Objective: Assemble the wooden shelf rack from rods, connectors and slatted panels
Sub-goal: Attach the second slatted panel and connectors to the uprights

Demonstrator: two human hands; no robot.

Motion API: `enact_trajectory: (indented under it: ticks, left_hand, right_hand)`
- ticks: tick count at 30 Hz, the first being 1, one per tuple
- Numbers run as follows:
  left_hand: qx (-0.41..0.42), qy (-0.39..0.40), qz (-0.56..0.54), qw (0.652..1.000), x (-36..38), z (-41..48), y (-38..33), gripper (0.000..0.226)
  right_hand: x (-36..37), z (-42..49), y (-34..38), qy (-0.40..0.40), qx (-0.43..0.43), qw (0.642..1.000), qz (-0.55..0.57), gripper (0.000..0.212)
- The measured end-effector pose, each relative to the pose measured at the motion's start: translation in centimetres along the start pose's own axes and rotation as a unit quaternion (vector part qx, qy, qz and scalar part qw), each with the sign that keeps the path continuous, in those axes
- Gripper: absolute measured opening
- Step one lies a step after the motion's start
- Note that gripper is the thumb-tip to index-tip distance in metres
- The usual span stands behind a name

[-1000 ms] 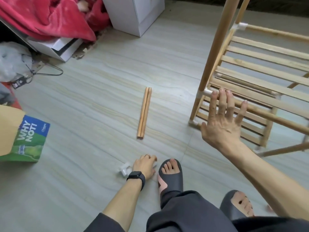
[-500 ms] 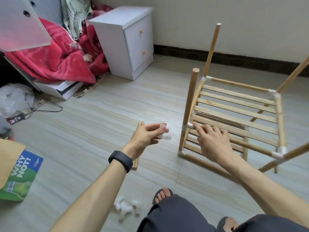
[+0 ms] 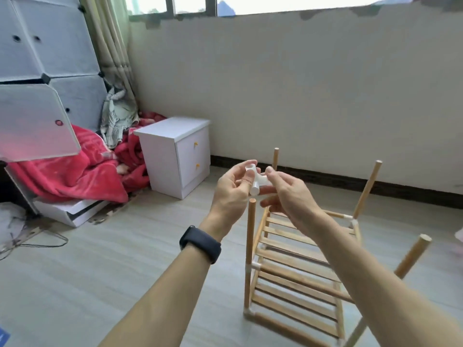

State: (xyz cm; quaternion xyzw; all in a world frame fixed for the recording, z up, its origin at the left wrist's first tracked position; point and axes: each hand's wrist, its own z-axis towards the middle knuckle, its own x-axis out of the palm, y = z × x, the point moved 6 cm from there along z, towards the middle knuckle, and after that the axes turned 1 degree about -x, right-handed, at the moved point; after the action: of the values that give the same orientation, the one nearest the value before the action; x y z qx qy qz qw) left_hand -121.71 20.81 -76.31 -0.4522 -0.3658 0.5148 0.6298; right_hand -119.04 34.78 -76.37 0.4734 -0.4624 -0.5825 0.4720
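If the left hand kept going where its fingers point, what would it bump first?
The left hand would probably meet the right hand, across the white connector both pinch; depth is unclear.

wall (image 3: 300,96): plain beige, far side
skirting board (image 3: 400,189): dark, along the wall's foot
window (image 3: 190,5): strip at top edge, bright daylight
curtain (image 3: 110,41): pale, far left corner
floor (image 3: 75,284): pale wood-grain tiles
nightstand (image 3: 162,156): white, two drawers, orange knobs, against far wall
cube wardrobe (image 3: 50,41): grey panels, left
wardrobe door (image 3: 35,123): swung open
blanket (image 3: 70,176): red, heaped left of nightstand
cable (image 3: 37,244): black, on floor, left
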Motion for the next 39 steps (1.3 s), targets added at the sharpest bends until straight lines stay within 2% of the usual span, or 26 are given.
enact_trajectory:
  ticks: [4,8,15,23,29,32,39]
  left_hand:
    - [-0.009,-0.053,0.005,0.999,0.7,-0.7,1.6,0.03]
    - [-0.018,-0.109,0.035,0.993,-0.6,-2.0,3.6,0.03]
    - [-0.043,-0.07,0.117,0.99,-0.8,-2.9,5.7,0.038]
    - [-0.052,-0.065,0.063,0.995,-0.9,-2.9,5.6,0.043]
    - [-0.063,-0.085,0.032,0.994,-1.0,-2.4,5.3,0.038]
    - [-0.063,-0.062,0.044,0.995,-0.7,-2.1,5.8,0.03]
    - [-0.088,-0.007,0.02,0.996,-0.1,-1.4,6.3,0.034]
  right_hand:
    - [-0.8,-0.4,-1.3,-0.069,-0.035,0.997,0.011,0.02]
    - [-2.2,-0.2,-1.8,-0.094,-0.067,0.993,0.02,0.019]
    - [-0.9,-0.2,-3.2,-0.039,-0.078,0.996,-0.016,0.02]
    - [-0.6,0.9,-4.0,-0.011,-0.067,0.998,-0.003,0.02]
    - [0.0,1.9,-4.4,0.024,-0.043,0.998,-0.023,0.018]
    - [-0.4,1.8,-4.7,0.022,-0.042,0.999,-0.021,0.019]
    - [-0.9,1.8,-5.3,-0.017,-0.043,0.999,0.002,0.029]
